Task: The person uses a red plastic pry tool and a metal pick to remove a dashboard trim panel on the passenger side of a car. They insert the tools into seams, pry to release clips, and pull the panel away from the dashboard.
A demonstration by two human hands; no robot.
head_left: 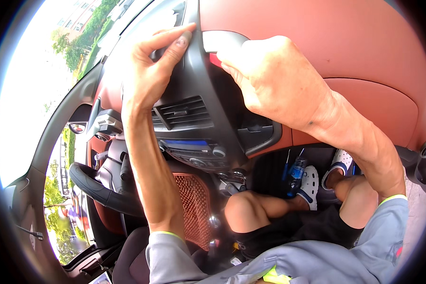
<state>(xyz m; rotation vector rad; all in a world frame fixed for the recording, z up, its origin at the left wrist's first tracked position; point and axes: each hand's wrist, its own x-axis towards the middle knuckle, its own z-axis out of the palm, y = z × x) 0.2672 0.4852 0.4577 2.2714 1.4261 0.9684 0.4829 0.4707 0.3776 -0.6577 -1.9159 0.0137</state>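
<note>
My left hand (151,71) is at the top of the black center console trim (194,75), its thumb and index finger closed on the trim's upper edge. Closed in a fist, my right hand (274,75) grips a red tool (215,60) that is mostly hidden by the fingers. The tool's visible part lies at the seam between the console trim and the red-brown dashboard (288,23). A silver trim strip (225,40) runs just above it. Below my hands sit an air vent (183,113) and the radio panel (189,146) with its knobs.
A steering wheel (104,194) stands at the left, near a beaded seat cover (191,208). In the footwell, a water bottle (296,173) and a blue-handled screwdriver (285,171) are beside my white clogs (309,187). The glove box (369,109) is at the right.
</note>
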